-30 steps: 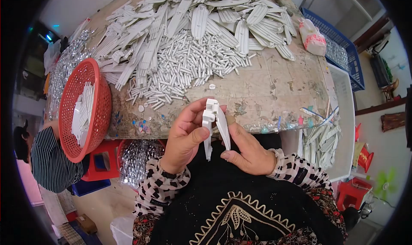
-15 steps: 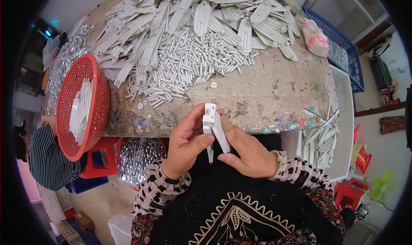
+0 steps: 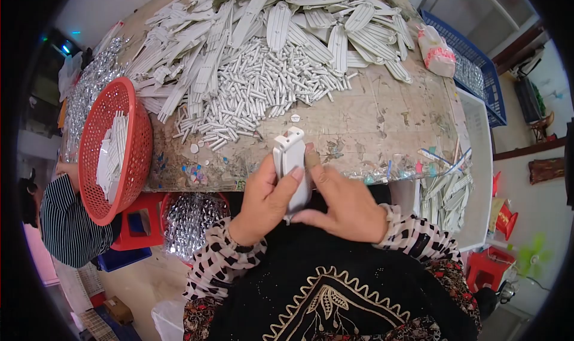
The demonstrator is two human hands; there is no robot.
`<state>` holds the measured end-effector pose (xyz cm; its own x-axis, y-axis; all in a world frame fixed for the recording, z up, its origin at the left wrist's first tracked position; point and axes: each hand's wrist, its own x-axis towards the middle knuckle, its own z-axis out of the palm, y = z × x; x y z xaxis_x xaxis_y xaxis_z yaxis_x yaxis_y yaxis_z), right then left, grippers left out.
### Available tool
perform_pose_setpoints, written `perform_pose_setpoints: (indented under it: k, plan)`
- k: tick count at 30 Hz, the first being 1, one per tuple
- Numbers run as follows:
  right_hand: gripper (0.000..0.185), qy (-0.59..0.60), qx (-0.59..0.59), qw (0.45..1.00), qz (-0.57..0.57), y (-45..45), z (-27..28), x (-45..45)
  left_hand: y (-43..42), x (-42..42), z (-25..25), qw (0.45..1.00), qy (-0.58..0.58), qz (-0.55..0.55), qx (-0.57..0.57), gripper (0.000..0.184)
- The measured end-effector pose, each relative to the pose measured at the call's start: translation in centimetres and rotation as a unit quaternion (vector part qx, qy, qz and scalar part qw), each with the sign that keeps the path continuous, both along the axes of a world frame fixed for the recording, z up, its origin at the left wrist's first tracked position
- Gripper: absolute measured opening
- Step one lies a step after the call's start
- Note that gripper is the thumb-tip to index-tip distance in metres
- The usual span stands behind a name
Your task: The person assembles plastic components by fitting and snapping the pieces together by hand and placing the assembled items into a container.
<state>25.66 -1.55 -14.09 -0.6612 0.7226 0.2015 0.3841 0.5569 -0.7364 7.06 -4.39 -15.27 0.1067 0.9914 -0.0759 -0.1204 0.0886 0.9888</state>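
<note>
Stretching across the upper part of the view, a worn, stained bench carries a broad heap of ribbed white slats along its far side. Just in front of them, touching the lowest ones, spreads a pile of short white rods. Beyond the bench's right edge stands a long white bin with loose pale strips lying inside, and farther back a blue crate holds shiny silver pieces. Near the bench's left front corner, a tilted red basket holds more white strips; partly hidden behind it is another person in a striped top.

At the middle of the near edge, the right hand is spread, its thumb at the lower end of a white piece and its fingers against the right side; whether it grips, I cannot tell. The left hand pinches that white piece, thumb across the face, the squared top end pointing toward the bench. Smallest of all, a pale disc lies on the bench just beyond that end.
</note>
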Motion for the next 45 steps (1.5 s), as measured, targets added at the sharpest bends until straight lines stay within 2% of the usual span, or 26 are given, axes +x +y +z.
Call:
perform_pose_setpoints:
  k: [1, 2, 3, 5, 6, 7, 9, 11, 13, 17, 19, 20, 22, 24, 25, 26, 27, 29, 30, 32, 33, 34, 36, 39, 42, 45]
  plan:
    - [0.086, 0.0, 0.049, 0.999, 0.006, 0.4, 0.3, 0.4, 0.3, -0.1, 0.2, 0.999, -0.032, 0.0, 0.009, 0.045]
    - [0.073, 0.052, 0.014, 0.998, -0.037, 0.7, 0.3, 0.6, 0.6, 0.6, 1.1, 0.997, -0.073, 0.019, 0.003, 0.042]
    - [0.073, 0.052, 0.015, 0.998, -0.039, 1.4, 0.7, 0.8, 0.7, 0.2, 1.2, 0.997, -0.074, 0.017, 0.003, 0.042]
    - [0.053, 0.096, 0.087, 0.99, -0.054, 2.8, 2.2, 1.2, 0.9, -0.8, 1.4, 0.988, 0.086, -0.132, -0.002, 0.043]
    - [0.032, 0.105, 0.051, 0.993, -0.027, 3.2, 2.4, 1.4, 1.0, -0.5, 0.9, 0.982, 0.072, -0.175, -0.019, 0.044]
    - [0.032, 0.104, 0.052, 0.993, -0.029, 3.5, 2.4, 1.8, 1.0, -0.2, 0.6, 0.982, 0.072, -0.176, -0.019, 0.044]
    - [0.021, 0.087, -0.016, 0.995, 0.046, 4.1, 2.0, 2.7, 1.1, 0.2, 0.3, 0.98, 0.011, -0.187, -0.072, 0.041]
    - [0.018, 0.098, -0.036, 0.994, 0.041, 3.9, 1.8, 3.2, 0.9, 0.7, 1.0, 0.982, 0.013, -0.169, -0.078, 0.039]
    - [0.018, 0.129, -0.11, 0.985, 0.031, 3.8, 1.4, 3.8, 0.8, 1.0, 2.1, 0.958, 0.203, -0.202, 0.035, 0.042]
    - [0.017, 0.126, -0.111, 0.985, 0.028, 3.6, 1.1, 4.1, 0.6, 0.9, 0.3, 0.951, 0.219, -0.217, 0.035, 0.045]
    - [0.016, 0.148, -0.187, 0.971, 0.01, 3.6, 0.5, 3.7, 0.6, 0.7, -0.3, 0.955, 0.208, -0.211, 0.027, 0.042]
    - [0.016, 0.148, -0.186, 0.971, 0.009, 4.1, 0.3, 3.9, 0.5, 0.6, -0.4, 0.959, 0.197, -0.201, 0.018, 0.04]
    - [0.017, 0.137, -0.412, 0.897, 0.077, 6.5, 0.1, 4.3, 0.5, 0.3, -0.4, 0.958, 0.219, -0.185, 0.008, 0.038]
    - [0.018, 0.149, -0.426, 0.892, 0.003, 9.2, -1.2, 4.0, 0.5, -0.3, -0.6, 0.957, 0.24, -0.165, -0.002, 0.036]
    - [0.021, 0.087, -0.296, 0.949, -0.061, 11.0, -3.1, 3.7, 0.8, -0.8, -1.0, 0.951, 0.275, -0.142, 0.018, 0.035]
    - [0.024, 0.024, -0.158, 0.979, -0.124, 12.5, -5.0, 3.2, 1.1, -1.1, -1.3, 0.943, 0.309, -0.12, 0.037, 0.033]
    - [0.024, 0.025, -0.157, 0.98, -0.123, 13.4, -5.9, 2.5, 1.4, -1.4, -1.5, 0.942, 0.311, -0.118, 0.038, 0.033]
    - [0.023, -0.074, 0.113, 0.974, -0.184, 14.8, -7.1, 1.0, 2.0, -1.7, -1.5, 0.904, 0.411, -0.062, 0.099, 0.029]
    - [0.023, -0.072, 0.114, 0.974, -0.183, 15.3, -7.7, 0.1, 2.2, -1.5, -1.1, 0.877, 0.472, -0.052, 0.074, 0.024]
    - [0.019, -0.116, 0.172, 0.953, -0.222, 16.3, -8.1, -1.3, 2.5, -1.4, -0.5, 0.849, 0.52, -0.058, 0.073, 0.026]
    - [0.019, -0.114, 0.173, 0.953, -0.22, 16.8, -8.2, -1.5, 2.6, -1.6, -0.3, 0.819, 0.565, -0.066, 0.07, 0.028]
    - [0.019, -0.141, 0.152, 0.954, -0.217, 17.2, -7.9, -1.5, 2.8, -1.8, -0.6, 0.819, 0.566, -0.064, 0.068, 0.028]
    - [0.019, -0.172, 0.133, 0.953, -0.211, 17.4, -7.6, -1.1, 3.0, -2.5, -2.0, 0.769, 0.613, -0.076, 0.163, 0.027]
    - [0.018, -0.228, 0.113, 0.954, -0.16, 17.2, -6.4, 1.1, 3.8, -1.9, -2.1, 0.755, 0.639, -0.116, 0.093, 0.027]
    - [0.016, -0.257, 0.124, 0.945, -0.159, 16.4, -6.7, 3.3, 4.0, -2.1, -2.6, 0.772, 0.614, -0.136, 0.094, 0.029]
    - [0.031, -0.155, 0.141, 0.967, -0.143, 14.8, -6.9, 4.4, 4.4, -2.2, -2.1, 0.771, 0.606, -0.157, 0.114, 0.018]
